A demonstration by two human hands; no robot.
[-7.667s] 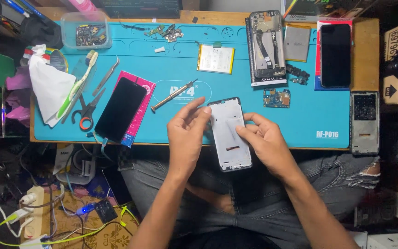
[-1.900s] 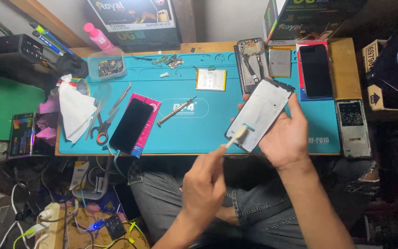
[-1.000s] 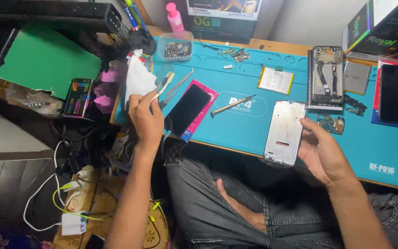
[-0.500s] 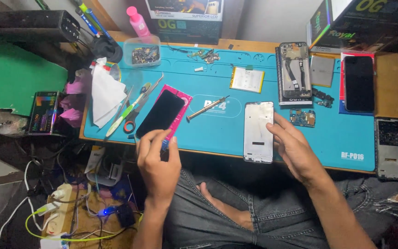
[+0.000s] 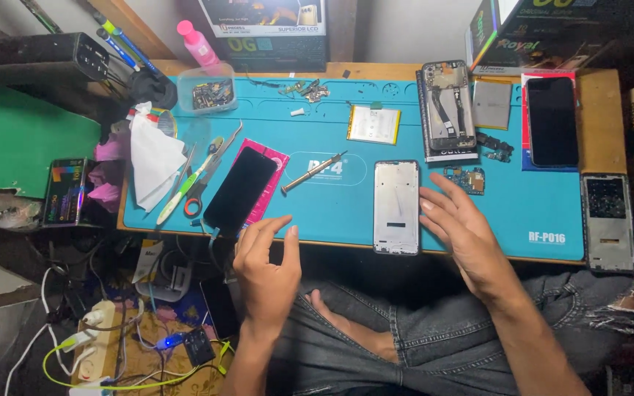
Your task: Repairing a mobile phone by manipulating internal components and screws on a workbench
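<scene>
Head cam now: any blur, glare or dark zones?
Head view: blue mat evenly lit, sharp; left hand and right hand slightly soft; faint sheen on the dark screen; under the bench and far right fall into shadow.

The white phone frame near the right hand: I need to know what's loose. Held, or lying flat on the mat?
Lying flat. The white phone frame rests on the blue mat; the right hand is open beside it.

A white phone frame (image 5: 396, 207) lies flat and lengthwise on the blue mat, inner side up, its near end at the mat's 6 o'clock edge. At its 9 o'clock, a black phone screen (image 5: 240, 191) rests tilted on a pink card.
</scene>
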